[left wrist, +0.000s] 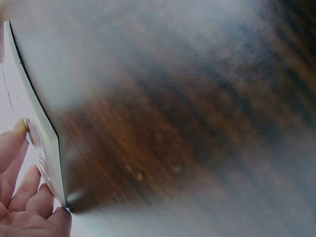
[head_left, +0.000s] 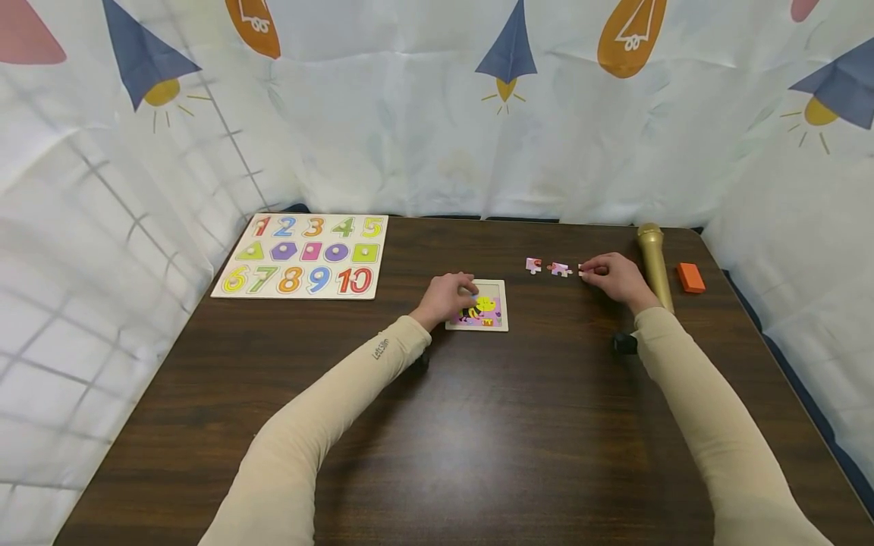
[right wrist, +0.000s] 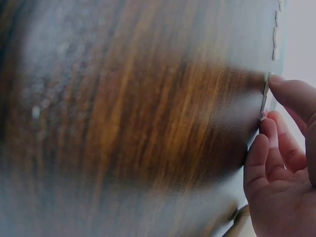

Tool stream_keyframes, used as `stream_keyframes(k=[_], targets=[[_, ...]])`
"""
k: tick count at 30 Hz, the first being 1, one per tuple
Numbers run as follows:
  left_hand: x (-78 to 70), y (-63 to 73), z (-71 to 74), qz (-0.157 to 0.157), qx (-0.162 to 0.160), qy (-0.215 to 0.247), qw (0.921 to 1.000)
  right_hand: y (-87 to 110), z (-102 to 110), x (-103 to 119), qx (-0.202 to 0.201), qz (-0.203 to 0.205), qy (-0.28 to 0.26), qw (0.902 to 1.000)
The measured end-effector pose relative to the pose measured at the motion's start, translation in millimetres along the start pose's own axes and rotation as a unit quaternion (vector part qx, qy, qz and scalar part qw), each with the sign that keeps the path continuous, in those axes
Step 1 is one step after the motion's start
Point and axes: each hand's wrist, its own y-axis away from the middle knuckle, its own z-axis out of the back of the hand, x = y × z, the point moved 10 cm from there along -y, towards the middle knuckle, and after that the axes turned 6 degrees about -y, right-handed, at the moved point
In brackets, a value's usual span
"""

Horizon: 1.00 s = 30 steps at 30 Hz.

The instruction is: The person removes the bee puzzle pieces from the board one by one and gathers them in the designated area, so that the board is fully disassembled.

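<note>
A small square bee puzzle (head_left: pixel 497 312) in a pale wooden frame lies on the table. Over its left part is my left hand (head_left: pixel 447 298), thumb and fingers pinching a puzzle piece (left wrist: pixel 30 134) at the picture's surface; the other fingers rest along the frame's edge (left wrist: pixel 57 168). My right hand (head_left: pixel 617 277) grips a pink puzzle piece (right wrist: pixel 265 96) by its edges, low at the tabletop, mostly covered by the fingers. Two loose pink puzzle pieces, one nearer (head_left: pixel 560 269) and one farther left (head_left: pixel 533 265), lie in a row beside it.
A number and shape board (head_left: pixel 300 256) lies at the back left. A gold microphone (head_left: pixel 655 265) stretches behind the right wrist, with an orange block (head_left: pixel 691 278) to its right. A patterned white curtain (head_left: pixel 437 136) hangs along the table's back edge.
</note>
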Motion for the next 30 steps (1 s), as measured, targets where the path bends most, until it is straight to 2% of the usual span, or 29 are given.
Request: stream_keyframes(k=[7, 15, 30], targets=[[-3.7, 1.5, 1.6, -0.015, -0.004, -0.008, 0.9998, 1.7, -2.2, 2.4, 0.005, 0.005, 0.003, 1.0], [-3.5, 1.0, 1.5, -0.015, -0.002, -0.008, 0.9999, 2.2, -3.3, -1.3, 0.006, -0.009, -0.003, 0.9999], [-2.1, 0.0, 0.3, -0.008, 0.001, -0.008, 0.9999, 0.9, -2.9, -1.5, 0.006, -0.01, -0.003, 0.9999]])
